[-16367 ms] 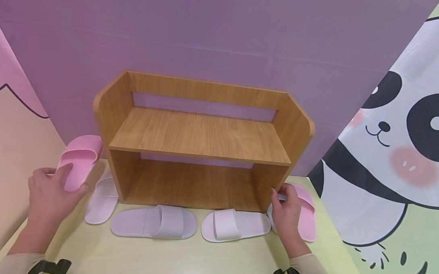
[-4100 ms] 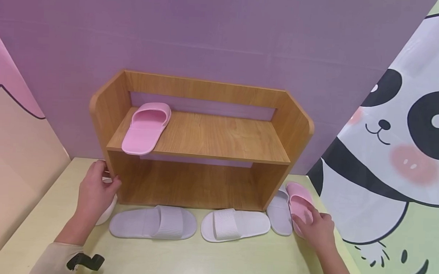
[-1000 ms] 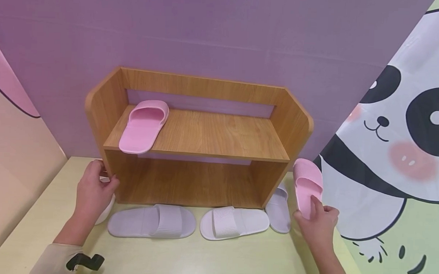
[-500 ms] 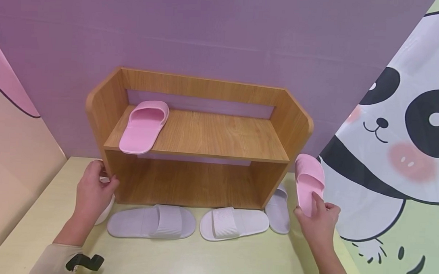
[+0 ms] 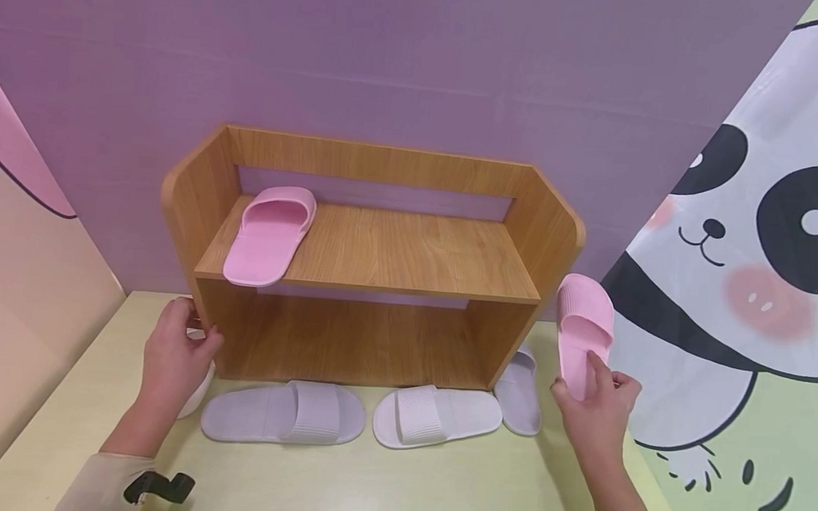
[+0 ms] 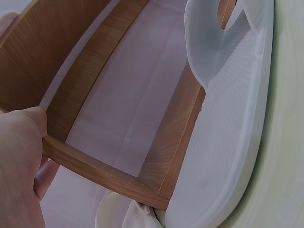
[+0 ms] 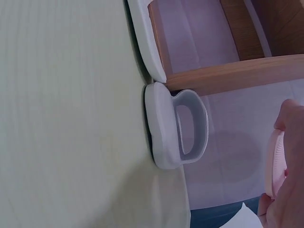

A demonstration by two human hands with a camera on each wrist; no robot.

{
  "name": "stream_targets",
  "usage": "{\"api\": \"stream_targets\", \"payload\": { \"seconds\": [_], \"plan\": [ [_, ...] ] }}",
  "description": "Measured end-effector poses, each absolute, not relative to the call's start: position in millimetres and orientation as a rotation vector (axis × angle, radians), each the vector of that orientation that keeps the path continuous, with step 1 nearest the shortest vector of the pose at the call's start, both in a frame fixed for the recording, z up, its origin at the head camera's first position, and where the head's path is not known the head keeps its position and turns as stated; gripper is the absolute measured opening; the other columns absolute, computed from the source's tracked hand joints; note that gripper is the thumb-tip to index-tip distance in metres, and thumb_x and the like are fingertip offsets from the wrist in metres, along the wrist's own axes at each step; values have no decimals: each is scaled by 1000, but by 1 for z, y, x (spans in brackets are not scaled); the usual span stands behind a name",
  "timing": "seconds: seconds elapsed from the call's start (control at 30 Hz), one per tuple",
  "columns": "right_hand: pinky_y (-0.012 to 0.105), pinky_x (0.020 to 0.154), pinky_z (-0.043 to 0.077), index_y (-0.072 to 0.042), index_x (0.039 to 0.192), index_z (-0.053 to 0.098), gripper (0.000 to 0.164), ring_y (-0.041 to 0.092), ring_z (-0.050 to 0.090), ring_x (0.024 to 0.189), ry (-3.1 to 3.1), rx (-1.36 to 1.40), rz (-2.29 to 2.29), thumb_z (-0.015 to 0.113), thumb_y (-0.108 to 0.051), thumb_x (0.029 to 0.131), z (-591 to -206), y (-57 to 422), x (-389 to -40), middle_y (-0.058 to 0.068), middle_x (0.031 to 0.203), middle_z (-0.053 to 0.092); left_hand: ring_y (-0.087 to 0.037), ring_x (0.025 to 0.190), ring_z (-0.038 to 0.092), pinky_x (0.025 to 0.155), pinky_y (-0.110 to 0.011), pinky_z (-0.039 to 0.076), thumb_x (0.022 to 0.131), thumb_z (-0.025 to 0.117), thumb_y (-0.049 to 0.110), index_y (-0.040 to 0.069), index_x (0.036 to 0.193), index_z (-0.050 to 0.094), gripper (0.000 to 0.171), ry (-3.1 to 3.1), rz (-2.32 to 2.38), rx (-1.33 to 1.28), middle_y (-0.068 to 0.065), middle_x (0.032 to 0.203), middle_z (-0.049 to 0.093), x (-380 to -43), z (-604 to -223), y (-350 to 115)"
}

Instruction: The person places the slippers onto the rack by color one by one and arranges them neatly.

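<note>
My right hand [image 5: 596, 412] pinches a pink slipper [image 5: 585, 322] by its heel end, held up off the table to the right of the wooden shelf rack [image 5: 396, 244]. In the right wrist view the slipper's edge [image 7: 273, 166] shows between thumb and fingers. My left hand [image 5: 176, 349] grips the front edge of the rack's left side panel, low down; in the left wrist view the thumb and fingers [image 6: 42, 175] sit either side of that panel. A second pink slipper [image 5: 267, 239] lies on the upper board at the left, heel toward me.
In front of the rack lie a pale lilac slipper [image 5: 282, 413] and a white slipper [image 5: 437, 418]. Another lilac slipper [image 5: 519, 395] lies by the rack's right side, and a white slipper [image 5: 197, 395] is partly hidden behind my left hand. A purple wall [image 5: 402, 67] stands behind.
One pink slipper has gone from my left hand onto the upper board; that hand now grips the rack. My right hand has picked the other off the table and raised it slightly rightward.
</note>
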State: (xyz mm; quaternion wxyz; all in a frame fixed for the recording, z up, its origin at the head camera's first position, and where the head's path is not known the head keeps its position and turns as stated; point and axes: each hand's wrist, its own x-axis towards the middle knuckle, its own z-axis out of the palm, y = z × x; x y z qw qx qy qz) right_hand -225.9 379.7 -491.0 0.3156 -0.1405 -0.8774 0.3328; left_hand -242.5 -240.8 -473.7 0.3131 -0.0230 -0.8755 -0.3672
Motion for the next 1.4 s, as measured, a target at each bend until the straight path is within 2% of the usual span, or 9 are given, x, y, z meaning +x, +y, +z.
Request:
{"api": "stream_targets", "payload": {
  "seconds": [0.3, 0.4, 0.53, 0.63, 0.93, 1.03, 1.1, 1.2, 1.4],
  "plan": [
    [25, 87, 39, -15, 153, 65, 72, 19, 39, 119, -2160, -330, 920, 87, -14, 85, -481, 373, -224, 13, 131, 37, -40, 107, 69, 80, -61, 65, 94, 74, -6, -3, 124, 54, 36, -2309, -967, -58, -20, 117, 60, -243, -475, -241],
    [18, 86, 39, -15, 152, 67, 72, 12, 37, 117, -2104, -289, 935, 87, -10, 83, -477, 370, -223, 1, 125, 36, -40, 107, 69, 80, -59, 66, 94, 75, -5, -3, 124, 54, 36, -2310, -965, -56, -20, 117, 60, -243, -474, -241],
    [15, 86, 41, -14, 152, 67, 72, 7, 38, 115, -2044, -223, 940, 86, -7, 82, -468, 365, -222, -16, 121, 30, -39, 107, 70, 77, -26, 65, 94, 75, -5, -2, 123, 55, 36, -2308, -960, -51, -18, 117, 60, -243, -474, -242],
    [13, 83, 44, -13, 152, 67, 72, 7, 42, 111, -2008, -175, 936, 85, -4, 82, -462, 361, -220, -21, 121, 28, -38, 107, 70, 75, -2, 47, 94, 75, -5, -2, 123, 55, 36, -2309, -964, -48, -18, 117, 60, -242, -474, -242],
    [15, 80, 44, -11, 150, 69, 74, 7, 46, 105, -1843, -48, 923, 82, 2, 78, -436, 352, -212, -18, 122, 32, -39, 108, 69, 75, 2, 38, 94, 75, -4, -2, 123, 55, 36, -2316, -972, -47, -18, 117, 60, -243, -474, -242],
    [16, 80, 45, -8, 151, 67, 73, 9, 46, 106, -1819, -48, 942, 80, 4, 80, -422, 341, -205, -17, 123, 32, -39, 108, 69, 76, -8, 54, 94, 75, -5, -2, 124, 55, 36, -2316, -970, -46, -18, 118, 61, -243, -474, -241],
    [16, 81, 45, -5, 151, 66, 72, 10, 47, 106, -1804, -42, 974, 78, 6, 81, -410, 330, -198, -15, 124, 33, -40, 108, 69, 78, -27, 65, 94, 76, -4, -2, 125, 55, 37, -2316, -969, -46, -19, 118, 60, -243, -474, -241],
    [17, 81, 45, -2, 151, 65, 71, 12, 49, 102, -1770, -17, 1037, 75, 9, 81, -394, 313, -187, -12, 124, 34, -41, 109, 68, 80, -57, 66, 95, 75, -5, -3, 125, 54, 37, -2311, -970, -46, -20, 120, 60, -243, -474, -240],
    [20, 79, 46, 1, 150, 65, 72, 15, 51, 102, -1706, 78, 1106, 71, 12, 80, -377, 294, -176, -7, 125, 35, -40, 109, 69, 82, -60, 65, 95, 72, -4, -3, 125, 54, 35, -2297, -975, -50, -20, 120, 60, -243, -476, -240]
  ]
}}
